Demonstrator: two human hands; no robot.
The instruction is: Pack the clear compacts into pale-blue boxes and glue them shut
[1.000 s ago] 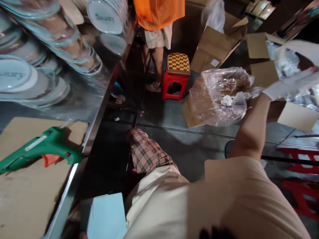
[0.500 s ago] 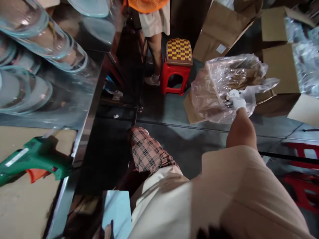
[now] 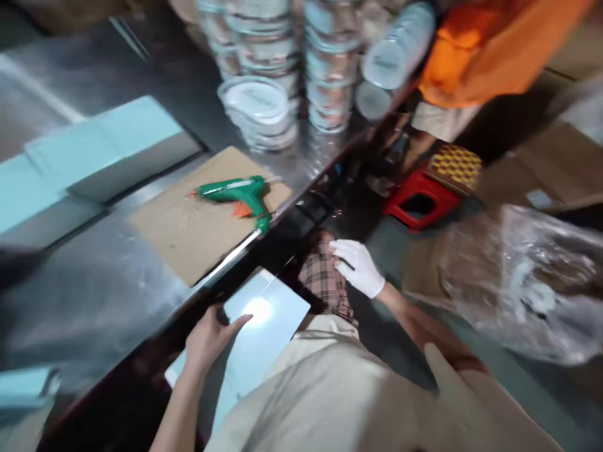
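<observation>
My bare left hand (image 3: 211,339) grips a flat, pale blue box (image 3: 264,307) by its edge, thumb on the shiny top face. The box is low by my lap, just off the table edge. My right hand (image 3: 360,267), in a white glove, is stretched out with fingers apart beside the plaid cloth (image 3: 325,276) over my leg. Nothing shows in it; whether it touches the cloth I cannot tell. On the table, a green glue gun (image 3: 238,194) with an orange trigger lies on a tan board (image 3: 183,232).
Pale blue boxes (image 3: 117,138) sit in a row on the metal table (image 3: 117,301). Stacked clear tubs (image 3: 264,107) stand at its far end. On the floor are a red stool (image 3: 419,201) and a plastic bag (image 3: 541,295) with cartons. A person in orange (image 3: 471,56) stands beyond.
My view has swung left towards the table. My right hand has left the plastic bag and come to my lap. My left hand and the pale blue box have come further into view.
</observation>
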